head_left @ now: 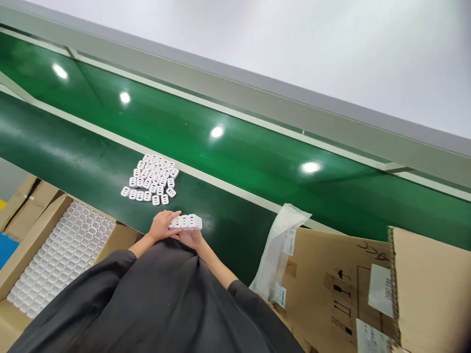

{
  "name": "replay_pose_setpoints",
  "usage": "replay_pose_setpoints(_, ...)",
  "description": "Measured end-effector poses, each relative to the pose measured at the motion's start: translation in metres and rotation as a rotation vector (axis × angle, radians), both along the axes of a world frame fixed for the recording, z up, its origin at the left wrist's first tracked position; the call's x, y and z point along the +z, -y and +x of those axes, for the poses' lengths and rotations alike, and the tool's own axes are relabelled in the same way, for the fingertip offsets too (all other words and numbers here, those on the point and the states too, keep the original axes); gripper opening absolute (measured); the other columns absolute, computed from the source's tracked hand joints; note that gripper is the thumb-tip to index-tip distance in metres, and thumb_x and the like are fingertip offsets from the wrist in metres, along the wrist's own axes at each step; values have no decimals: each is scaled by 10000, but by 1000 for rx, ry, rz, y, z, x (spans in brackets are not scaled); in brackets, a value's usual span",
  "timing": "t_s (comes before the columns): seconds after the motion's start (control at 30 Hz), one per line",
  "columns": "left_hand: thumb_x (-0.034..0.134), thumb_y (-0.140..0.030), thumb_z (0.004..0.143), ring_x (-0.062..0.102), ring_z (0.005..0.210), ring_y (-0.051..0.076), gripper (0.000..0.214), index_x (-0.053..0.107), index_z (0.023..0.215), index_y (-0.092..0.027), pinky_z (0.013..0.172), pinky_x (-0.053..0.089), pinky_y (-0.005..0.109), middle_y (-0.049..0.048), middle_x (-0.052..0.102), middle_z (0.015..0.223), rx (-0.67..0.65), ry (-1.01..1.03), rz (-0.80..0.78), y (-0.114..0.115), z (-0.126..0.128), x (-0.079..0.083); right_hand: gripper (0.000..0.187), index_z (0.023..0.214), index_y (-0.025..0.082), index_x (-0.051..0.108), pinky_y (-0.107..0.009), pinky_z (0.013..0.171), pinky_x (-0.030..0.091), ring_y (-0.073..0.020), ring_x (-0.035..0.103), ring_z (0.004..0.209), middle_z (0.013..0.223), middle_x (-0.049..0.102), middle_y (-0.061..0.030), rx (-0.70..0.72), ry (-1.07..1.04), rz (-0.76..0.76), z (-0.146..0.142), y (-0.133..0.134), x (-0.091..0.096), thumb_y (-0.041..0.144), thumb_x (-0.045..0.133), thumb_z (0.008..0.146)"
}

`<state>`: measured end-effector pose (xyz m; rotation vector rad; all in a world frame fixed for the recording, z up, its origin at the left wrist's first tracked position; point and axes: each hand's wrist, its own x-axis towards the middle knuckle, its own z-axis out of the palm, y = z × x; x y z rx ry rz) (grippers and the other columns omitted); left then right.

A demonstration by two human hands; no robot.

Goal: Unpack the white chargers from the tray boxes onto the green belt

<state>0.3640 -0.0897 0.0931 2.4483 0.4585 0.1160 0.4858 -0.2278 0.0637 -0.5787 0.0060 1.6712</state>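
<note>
A short row of white USB chargers [187, 222] is held between my two hands, close in front of my body at the near edge of the dark green work surface. My left hand [162, 225] is closed over the row's left end, fingers across the top. From below, my right hand [191, 238] grips the row, its fingers partly hidden behind the chargers. Dark paired slots face up on each piece. Just beyond my hands, a cluster of several more white chargers [150, 175] stands on the work surface [206, 201], slots up, in uneven rows.
At lower left, an open cardboard box [35, 245] holds tightly packed rows of white pieces [62, 260]. Another cardboard box [316, 279] with labels and a white plastic liner [275, 245] stands at right. Behind the work surface runs a bright green belt [176, 122] along a pale rail.
</note>
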Motion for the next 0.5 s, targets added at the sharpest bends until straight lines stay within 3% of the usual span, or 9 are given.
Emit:
replay_pose_setpoints(0.2,477,-611,912,639,1030,213,596,513,1379,-241,847,505,301,74,670,1147,65,-52,21,-10,-22,-3,529,1236,222,587,-591,1040,398,-305,592,1168,1225,666,-129,160,-29,-41,-7,-26,7,570,545,841)
replay_pose_setpoints(0.3,482,-616,912,640,985,197,564,539,1346,-260,804,495,272,50,679,1087,63,-71,48,-17,-25,-1,519,1250,211,578,-607,1002,430,-310,591,1168,1251,649,-148,186,1,-66,0,-29,8,533,574,844)
replay_pose_setpoints(0.5,465,-669,898,626,844,192,570,601,1272,-260,684,455,259,57,660,941,25,-103,129,-25,-27,6,431,1145,236,639,-386,833,553,-211,649,987,1142,701,-69,119,141,-153,20,-16,-3,331,769,745)
